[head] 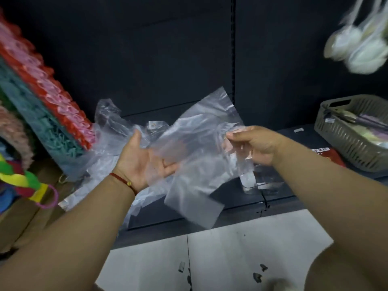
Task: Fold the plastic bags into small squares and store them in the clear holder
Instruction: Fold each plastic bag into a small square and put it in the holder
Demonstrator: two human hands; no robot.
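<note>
A clear plastic bag (195, 156) hangs spread in the air between my hands, above the dark shelf (279, 194). My left hand (138, 160) lies palm up beneath its left part, fingers straight, with the film draped over them. My right hand (256, 143) pinches the bag's right edge with curled fingers. More crumpled clear bags (109, 127) lie heaped on the shelf behind and left of my left hand. A small clear holder (251, 183) appears to stand on the shelf below my right hand, partly hidden by the bag.
A grey slotted basket (344, 143) with goods sits at the right on the shelf. Stacks of red, pink and teal items (48, 106) lean at the left. A red packet (329, 156) lies by the basket. Pale bundles (357, 45) hang top right. White floor tiles (241, 248) lie below.
</note>
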